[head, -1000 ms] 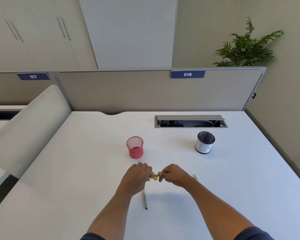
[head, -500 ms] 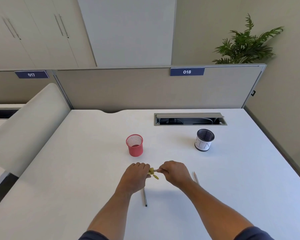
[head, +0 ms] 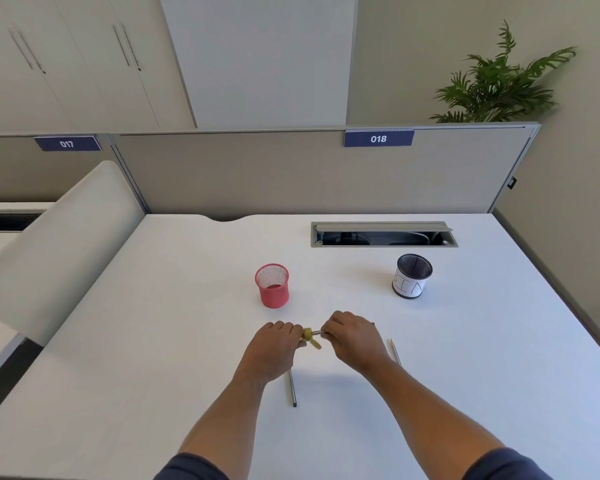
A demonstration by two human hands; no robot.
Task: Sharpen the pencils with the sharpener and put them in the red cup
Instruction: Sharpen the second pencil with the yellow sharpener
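Observation:
My left hand (head: 277,344) is closed around a small yellow sharpener (head: 307,333), and a curl of yellow shaving hangs below it. My right hand (head: 352,336) grips a grey pencil (head: 317,331) whose tip is pushed into the sharpener; most of that pencil is hidden in my fist. The red mesh cup (head: 273,285) stands upright just beyond my hands, apart from them. A second grey pencil (head: 292,389) lies on the white desk (head: 153,341) under my left wrist. A third pencil (head: 394,351) lies to the right of my right wrist.
A black mesh cup (head: 412,280) with a white paper label stands at the back right. Behind it is an open cable tray slot (head: 383,234) in the desk. A beige partition (head: 291,174) closes the far edge, and a curved white panel (head: 56,244) rises at the left.
My hands have stayed together at the same spot on the desk. A yellow shaving curl now hangs below the sharpener, where none showed a second ago.

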